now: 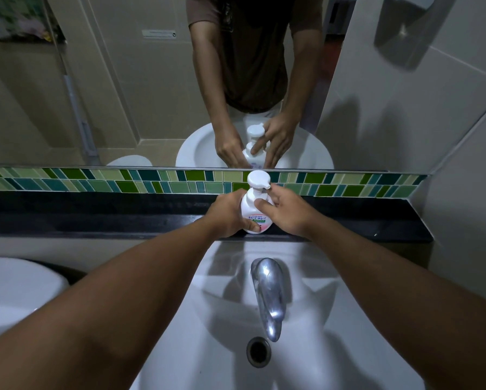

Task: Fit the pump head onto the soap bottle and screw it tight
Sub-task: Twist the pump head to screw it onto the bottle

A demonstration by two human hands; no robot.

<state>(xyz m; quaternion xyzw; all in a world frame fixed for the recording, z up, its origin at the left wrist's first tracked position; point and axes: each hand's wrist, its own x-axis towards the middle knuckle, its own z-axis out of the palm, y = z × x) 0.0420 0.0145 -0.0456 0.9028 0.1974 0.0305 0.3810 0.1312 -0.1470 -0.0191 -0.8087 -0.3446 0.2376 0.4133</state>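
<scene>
A white soap bottle (pixel 253 213) with a pink and green label stands upright on the black ledge (pixel 95 218) behind the sink. The white pump head (pixel 258 179) sits on top of the bottle, nozzle pointing right. My left hand (pixel 228 213) wraps around the bottle's body from the left, thumb across the label. My right hand (pixel 285 211) is against the bottle's right shoulder, thumb on the front below the collar, fingers spread behind. I cannot tell whether the right hand grips or only touches.
A white sink (pixel 208 333) with a chrome tap (pixel 268 294) and drain (pixel 258 351) lies below my arms. A mirror (pixel 95 80) above a green tile strip (pixel 95 181) reflects me and the bottle. A white toilet lid (pixel 11 294) is at the left.
</scene>
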